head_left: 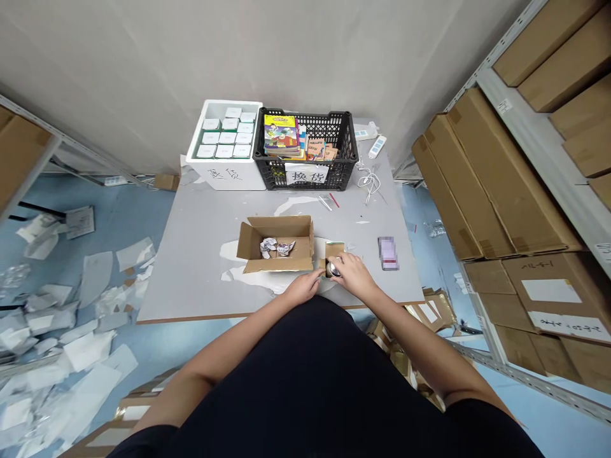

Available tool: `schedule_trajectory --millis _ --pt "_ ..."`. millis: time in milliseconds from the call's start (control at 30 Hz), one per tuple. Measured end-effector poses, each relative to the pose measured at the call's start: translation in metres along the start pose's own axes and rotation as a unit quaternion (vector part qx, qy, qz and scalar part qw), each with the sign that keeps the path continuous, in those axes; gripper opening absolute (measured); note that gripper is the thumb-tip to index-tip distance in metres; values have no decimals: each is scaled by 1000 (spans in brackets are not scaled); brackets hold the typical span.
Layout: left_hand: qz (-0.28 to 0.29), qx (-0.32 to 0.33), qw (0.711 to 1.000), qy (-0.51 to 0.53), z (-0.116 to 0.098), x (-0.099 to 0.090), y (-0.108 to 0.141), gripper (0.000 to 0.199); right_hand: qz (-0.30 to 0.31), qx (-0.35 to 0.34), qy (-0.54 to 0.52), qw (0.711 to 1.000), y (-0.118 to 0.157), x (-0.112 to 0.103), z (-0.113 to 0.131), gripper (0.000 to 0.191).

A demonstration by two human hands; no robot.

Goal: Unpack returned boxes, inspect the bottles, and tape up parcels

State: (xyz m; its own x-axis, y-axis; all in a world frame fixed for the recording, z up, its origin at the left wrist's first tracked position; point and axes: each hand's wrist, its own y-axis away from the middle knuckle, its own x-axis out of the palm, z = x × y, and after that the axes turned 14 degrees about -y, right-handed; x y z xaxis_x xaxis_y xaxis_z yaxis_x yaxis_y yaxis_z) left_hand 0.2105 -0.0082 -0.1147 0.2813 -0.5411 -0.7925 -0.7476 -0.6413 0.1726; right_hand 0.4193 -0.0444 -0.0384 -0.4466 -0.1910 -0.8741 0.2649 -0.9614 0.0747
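Note:
A small open cardboard box (335,247) stands near the table's front edge, with one flap raised at the back. My left hand (305,286) is closed at its left side, the fingertips pinching the cardboard. My right hand (352,275) curls over a round object with a shiny silver top (334,270) at the small box's opening; its lower part is hidden. To the left sits a larger open carton (281,263), flaps spread, with crumpled paper (268,247) inside.
At the back are a white foam box (226,175) of small white cartons and a black crate (344,166) of books. A phone (388,253) lies right of my hand. White cables (368,181) lie behind it. Shelves of cardboard boxes (506,178) flank the table; paper litters the floor.

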Motion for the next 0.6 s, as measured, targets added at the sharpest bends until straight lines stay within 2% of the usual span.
schedule_trajectory --millis 267,600 --pt "-2 -5 1000 0 1 -3 0 47 21 -27 29 999 -5 29 -18 61" --pt "9 3 1000 2 0 -2 -2 50 16 0 47 999 -4 30 -17 56"
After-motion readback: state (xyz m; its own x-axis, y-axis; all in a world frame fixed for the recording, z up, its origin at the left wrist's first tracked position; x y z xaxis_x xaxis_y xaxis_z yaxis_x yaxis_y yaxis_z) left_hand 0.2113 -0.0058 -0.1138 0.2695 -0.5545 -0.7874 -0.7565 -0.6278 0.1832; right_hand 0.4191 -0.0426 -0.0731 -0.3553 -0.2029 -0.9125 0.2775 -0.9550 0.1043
